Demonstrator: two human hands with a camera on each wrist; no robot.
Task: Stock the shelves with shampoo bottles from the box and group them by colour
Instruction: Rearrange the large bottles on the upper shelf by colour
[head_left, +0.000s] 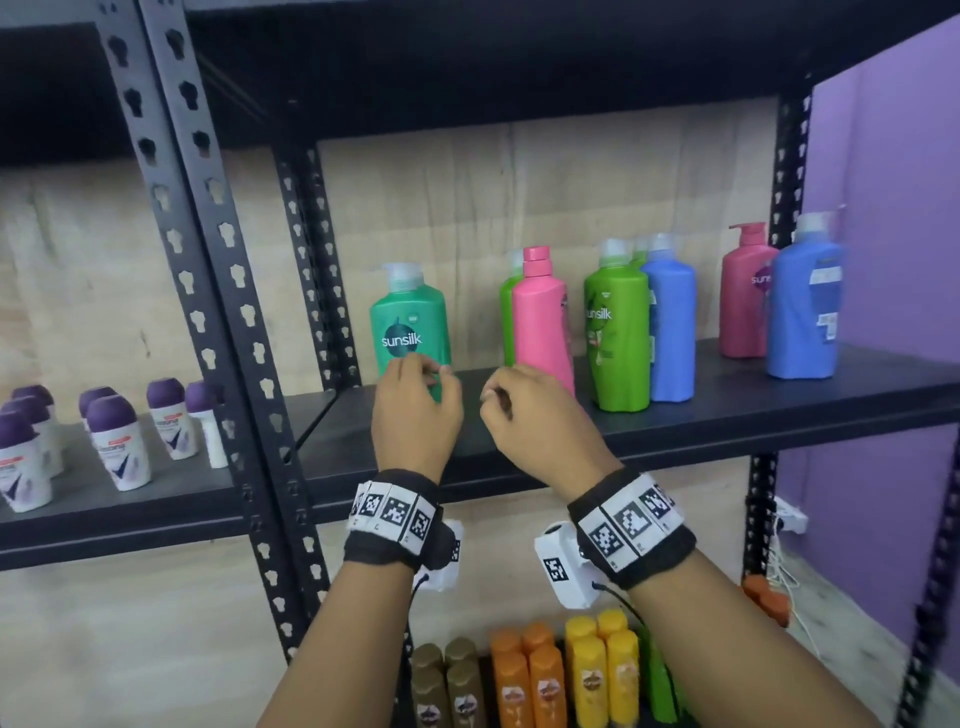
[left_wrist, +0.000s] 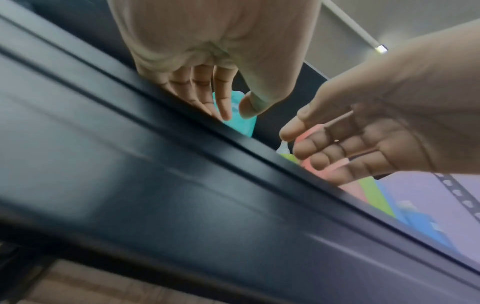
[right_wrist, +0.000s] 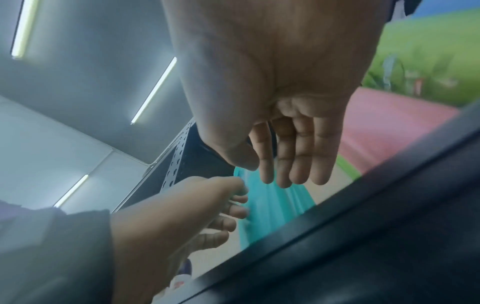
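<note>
A teal-green Sunsilk bottle (head_left: 408, 317) stands at the left of the black shelf (head_left: 727, 410). My left hand (head_left: 431, 371) hovers just in front of its lower part, fingers loosely curled and holding nothing. My right hand (head_left: 493, 389) hangs empty before a pink bottle (head_left: 540, 317), which hides most of a light-green one (head_left: 506, 312). Further right stand a green bottle (head_left: 615, 332), a blue one (head_left: 672, 327), a dark-pink pump bottle (head_left: 743, 301) and another blue one (head_left: 802, 312). The left wrist view shows relaxed fingers (left_wrist: 221, 98) near the teal bottle (left_wrist: 244, 125); the right wrist view shows straight fingers (right_wrist: 298, 160).
Purple-capped roll-on deodorants (head_left: 114, 441) fill the neighbouring shelf at left, beyond a perforated black upright (head_left: 218, 291). On the shelf below stand brown, orange and yellow bottles (head_left: 530, 675). A purple wall (head_left: 883, 208) closes the right side.
</note>
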